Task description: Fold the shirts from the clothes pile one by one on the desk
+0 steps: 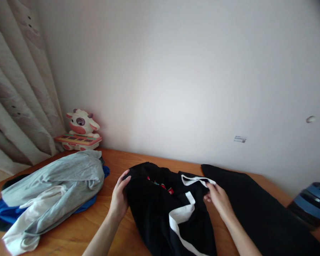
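A black garment point(146, 209) with white trim and a small red and green design lies bunched in front of me, partly raised off the wooden table. My left hand point(120, 197) grips its upper left edge, with the thumb in front and the other fingers partly hidden by the fabric. On the other side, my right hand point(216, 199) pinches the white-trimmed edge between thumb and fingers. A second strip of white trim hangs loosely down the garment's front. The garment's lower end runs out of the picture.
To the left, a pile of clothes point(66, 177) in grey, white and blue covers the wooden table point(114, 156). A cow-shaped toy keyboard point(81, 131) stands behind it, near the curtain point(13, 89). Black cloth point(256, 206) lies flat at right, beside a blue-and-black banded object point(313, 202).
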A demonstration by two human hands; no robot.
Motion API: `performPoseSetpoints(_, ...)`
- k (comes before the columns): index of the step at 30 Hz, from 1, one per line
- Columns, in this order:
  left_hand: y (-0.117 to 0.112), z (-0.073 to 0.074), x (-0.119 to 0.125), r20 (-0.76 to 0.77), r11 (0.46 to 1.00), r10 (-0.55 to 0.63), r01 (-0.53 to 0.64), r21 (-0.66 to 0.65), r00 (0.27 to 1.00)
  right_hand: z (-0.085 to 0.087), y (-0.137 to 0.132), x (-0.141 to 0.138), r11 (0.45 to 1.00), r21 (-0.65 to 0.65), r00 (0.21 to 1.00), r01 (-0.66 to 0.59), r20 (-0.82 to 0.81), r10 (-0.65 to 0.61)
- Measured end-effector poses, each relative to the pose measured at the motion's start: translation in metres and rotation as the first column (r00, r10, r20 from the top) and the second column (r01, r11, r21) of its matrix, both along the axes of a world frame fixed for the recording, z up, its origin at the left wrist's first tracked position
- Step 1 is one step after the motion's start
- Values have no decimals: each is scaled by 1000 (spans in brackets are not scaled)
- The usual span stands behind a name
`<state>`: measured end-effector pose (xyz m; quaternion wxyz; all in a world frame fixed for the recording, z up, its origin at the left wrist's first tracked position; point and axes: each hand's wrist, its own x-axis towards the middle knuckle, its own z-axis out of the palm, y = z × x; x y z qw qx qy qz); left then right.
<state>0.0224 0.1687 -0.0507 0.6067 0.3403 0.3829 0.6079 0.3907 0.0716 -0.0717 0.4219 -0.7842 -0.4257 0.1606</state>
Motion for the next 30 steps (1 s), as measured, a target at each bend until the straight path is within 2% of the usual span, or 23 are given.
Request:
performPoseSetpoints(2, 12, -8, -9, -87, 994, 97, -92, 61, 991, -1, -31, 28, 998, -44, 991, 51, -122, -56)
performPoseSetpoints(3, 17, -13, -13, -179, 992, 114, -102, 75, 977, -3, -46, 39, 995, -84, 985, 46, -160, -59)
performPoseSetpoints(4, 21, -19, -17, -306, 992, 118, -98, 79, 945, -5, -59, 47, 993, -114, 986, -16, -169, -4)
performPoseSetpoints(5, 24, -26, -19, -460, 991, 129, -101, 86, 879, -7, -69, 52, 988, -131, 984, -86, -165, 63)
performPoseSetpoints(6, 25, -31, -20, -616, 987, 159, -111, 116, 771, -8, -76, 54, 978, -130, 978, -161, -154, 140)
performPoseSetpoints(7, 24, -36, -19, -747, 977, 212, -114, 181, 630, -9, -79, 54, 969, -117, 968, -218, -149, 199)
performPoseSetpoints(9, 17, -41, -13, -861, 924, 364, -26, 381, 355, -9, -74, 46, 970, -97, 962, -223, -185, 202)
performPoseSetpoints(10, 12, -41, -9, -864, 888, 425, 64, 456, 270, -8, -68, 41, 978, -104, 964, -182, -213, 157)
performPoseSetpoints(12, 1, -38, 0, -879, 849, 441, 233, 474, 180, -8, -51, 30, 983, -157, 973, -93, -224, 57)
performPoseSetpoints(13, -3, -36, 4, -903, 857, 404, 287, 429, 144, -9, -43, 25, 979, -189, 978, -83, -205, 44)
performPoseSetpoints(15, -9, -34, 9, -949, 889, 306, 334, 314, 75, -12, -29, 16, 963, -227, 981, -147, -158, 112)
performPoseSetpoints(17, -11, -37, 10, -969, 891, 239, 382, 243, 58, -14, -18, 12, 940, -240, 967, -245, -138, 216)
performPoseSetpoints(19, -9, -43, 10, -975, 868, 209, 446, 220, 75, -11, -9, 14, 934, -204, 954, -294, -117, 274)
performPoseSetpoints(21, -7, -50, 9, -980, 848, 182, 493, 195, 75, 0, 0, 23, 969, -102, 974, -225, -9, 225)
performPoseSetpoints(23, -5, -53, 10, -980, 846, 186, 496, 193, 65, 15, 9, 35, 997, 19, 989, -79, 130, 76)
performPoseSetpoints(25, -7, -47, 13, -968, 844, 241, 476, 246, 74, 29, 13, 44, 994, 102, 971, 50, 226, -72)
performPoseSetpoints(27, -14, -35, 18, -956, 827, 281, 484, 286, 84, 35, 10, 40, 989, 123, 957, 79, 270, -110)
performPoseSetpoints(28, -20, -28, 21, -961, 811, 264, 519, 270, 88, 35, 6, 33, 992, 122, 954, 35, 290, -69)
performPoseSetpoints(30, -36, -14, 28, -985, 755, 152, 633, 172, 86, 28, -8, 10, 983, 93, 941, -157, 317, 120)
